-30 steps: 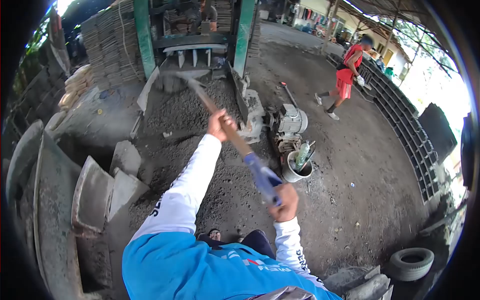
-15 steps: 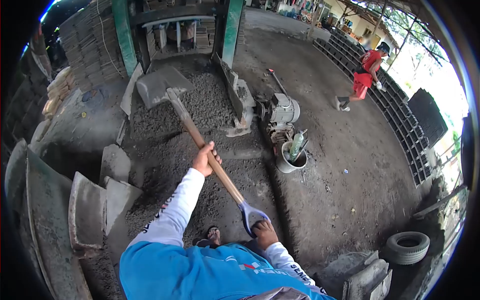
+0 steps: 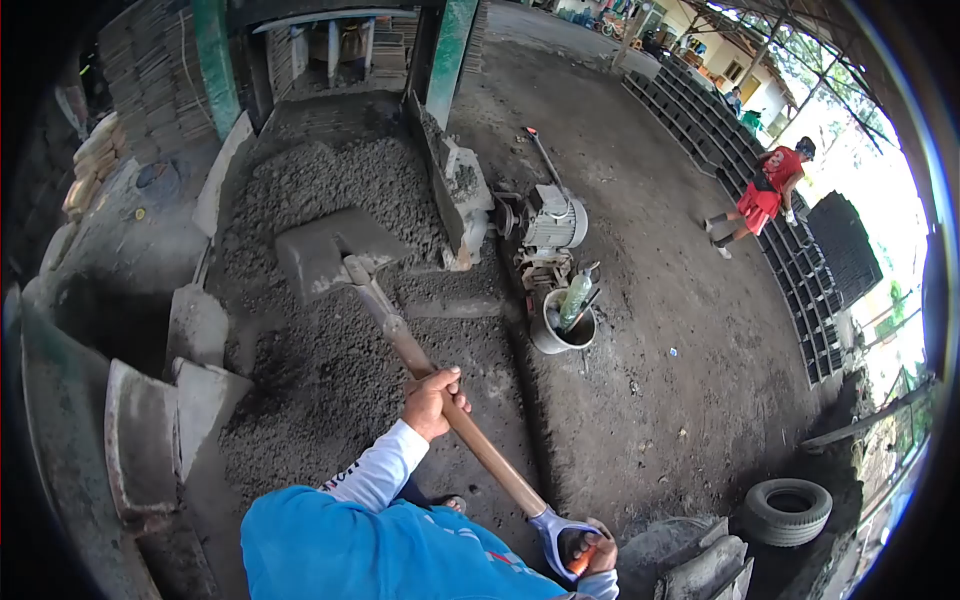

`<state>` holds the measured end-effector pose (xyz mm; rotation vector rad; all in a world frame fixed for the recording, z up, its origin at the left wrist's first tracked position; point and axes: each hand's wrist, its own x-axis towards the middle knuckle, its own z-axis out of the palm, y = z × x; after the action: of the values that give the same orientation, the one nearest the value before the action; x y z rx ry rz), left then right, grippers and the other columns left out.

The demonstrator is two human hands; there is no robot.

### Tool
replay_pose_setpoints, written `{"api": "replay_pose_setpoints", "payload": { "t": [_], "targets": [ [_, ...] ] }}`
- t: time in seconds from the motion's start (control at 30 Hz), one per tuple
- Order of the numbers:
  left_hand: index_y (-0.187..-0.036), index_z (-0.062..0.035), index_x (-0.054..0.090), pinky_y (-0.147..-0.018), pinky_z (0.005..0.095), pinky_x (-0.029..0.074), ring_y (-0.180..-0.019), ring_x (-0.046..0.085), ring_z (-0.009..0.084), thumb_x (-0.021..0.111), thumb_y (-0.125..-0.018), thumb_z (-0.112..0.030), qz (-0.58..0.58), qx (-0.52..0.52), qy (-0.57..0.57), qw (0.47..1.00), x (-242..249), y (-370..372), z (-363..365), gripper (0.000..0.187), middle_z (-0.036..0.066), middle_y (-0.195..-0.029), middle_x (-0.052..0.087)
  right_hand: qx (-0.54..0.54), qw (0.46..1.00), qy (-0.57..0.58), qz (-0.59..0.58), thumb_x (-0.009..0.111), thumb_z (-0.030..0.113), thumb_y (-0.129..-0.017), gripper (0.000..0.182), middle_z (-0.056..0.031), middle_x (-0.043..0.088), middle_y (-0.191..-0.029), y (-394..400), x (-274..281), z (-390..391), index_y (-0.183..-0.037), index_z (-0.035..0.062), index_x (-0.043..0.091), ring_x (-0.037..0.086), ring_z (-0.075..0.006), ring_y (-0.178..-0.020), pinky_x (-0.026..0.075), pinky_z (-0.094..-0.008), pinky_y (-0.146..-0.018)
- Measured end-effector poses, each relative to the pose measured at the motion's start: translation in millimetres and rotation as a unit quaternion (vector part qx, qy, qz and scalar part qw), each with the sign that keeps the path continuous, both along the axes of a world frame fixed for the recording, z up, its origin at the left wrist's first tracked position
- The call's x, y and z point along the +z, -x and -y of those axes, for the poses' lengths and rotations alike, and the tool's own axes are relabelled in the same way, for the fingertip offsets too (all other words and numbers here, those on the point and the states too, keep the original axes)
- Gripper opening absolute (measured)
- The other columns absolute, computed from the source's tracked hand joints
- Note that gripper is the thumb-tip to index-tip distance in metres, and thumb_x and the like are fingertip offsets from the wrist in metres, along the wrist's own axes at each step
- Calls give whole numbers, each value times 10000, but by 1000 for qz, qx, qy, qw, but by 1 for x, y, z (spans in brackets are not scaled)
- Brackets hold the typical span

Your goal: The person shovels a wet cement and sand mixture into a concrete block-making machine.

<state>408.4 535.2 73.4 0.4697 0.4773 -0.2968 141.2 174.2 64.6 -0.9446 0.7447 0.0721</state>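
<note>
Left hand (image 3: 433, 401) wrapped tight round the wooden shaft of the shovel (image 3: 400, 340), about midway up. Right hand (image 3: 592, 553) clamped on the blue D-grip at the shaft's end, low by the person's body. Shovel blade (image 3: 322, 255) lies flat, coated in grey mix, at the near edge of the gravel pile (image 3: 330, 180). Electric motor (image 3: 548, 225) right of the pile, bucket (image 3: 560, 325) with a green bottle just in front of it. Tyre (image 3: 787, 510) lying far right. Another person in red (image 3: 765, 195) stands by the rows of blocks (image 3: 790, 230).
</note>
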Motion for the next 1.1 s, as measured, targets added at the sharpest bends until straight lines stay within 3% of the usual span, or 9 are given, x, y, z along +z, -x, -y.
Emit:
{"api": "replay_pose_setpoints", "payload": {
  "t": [0.13,0.2,0.37,0.53,0.63,0.7,0.83,0.97,1.1],
  "targets": [
    [-712,-117,515,-560,412,482,-516,518,172,637,-846,-171,26,-1,-17,1000,2,-58,-44,189,-11,-615,473,-66,995,70,28,560,30,-643,280,-68,484,-545,-63,59,-76,-918,-20,573,472,-203,-404,439,-311,-379],
    [-708,-117,511,-562,414,482,-522,518,172,625,-847,-168,23,-3,-19,1000,1,-87,-68,187,-10,-611,464,-78,993,88,12,527,18,-643,210,-52,457,-537,-85,53,-99,-851,4,547,447,-191,-394,423,-302,-368],
    [-737,-94,501,-567,446,479,-523,516,198,629,-841,-148,24,-17,-29,999,-5,-152,-115,173,19,-635,462,-84,993,71,49,588,76,-668,196,-62,478,-599,-133,39,-146,-843,8,535,481,-195,-441,446,-306,-405],
    [-688,-116,491,-543,394,477,-501,502,186,632,-833,-151,67,-23,-85,994,2,-240,-184,205,5,-583,462,-87,993,-32,67,586,86,-737,173,-55,486,-660,-198,57,-241,-902,59,538,496,-184,-527,454,-340,-441],
    [-685,-107,486,-509,402,465,-486,507,222,662,-822,-160,101,-15,-112,988,-12,-305,-232,230,51,-516,468,-17,996,33,87,593,109,-825,229,-74,560,-766,-233,76,-297,-1040,67,527,553,-190,-583,484,-349,-495],
    [-692,-108,478,-503,402,459,-481,500,217,672,-831,-174,48,25,-139,989,22,-305,-234,247,46,-519,469,62,986,15,154,607,137,-833,327,-74,562,-774,-240,81,-292,-1118,13,506,565,-183,-603,510,-346,-523],
    [-735,-116,487,-561,387,455,-507,476,167,632,-852,-148,80,31,-41,995,65,-222,-180,189,-7,-574,452,-35,979,117,162,617,141,-785,367,-65,546,-728,-193,114,-234,-1120,35,508,540,-168,-554,470,-278,-469],
    [-732,-130,494,-594,378,460,-526,482,144,601,-853,-160,120,-7,-32,992,71,-151,-108,164,-34,-587,445,-41,994,103,18,612,165,-765,179,-55,526,-671,-139,54,-140,-903,55,586,532,-195,-539,460,-332,-457],
    [-666,-127,481,-589,384,476,-527,505,158,621,-848,-171,142,-54,-47,987,70,-101,-50,234,-10,-593,465,-63,998,23,20,619,174,-748,150,-56,502,-635,-72,9,-84,-837,62,573,526,-206,-538,439,-338,-455]
  ]
}}
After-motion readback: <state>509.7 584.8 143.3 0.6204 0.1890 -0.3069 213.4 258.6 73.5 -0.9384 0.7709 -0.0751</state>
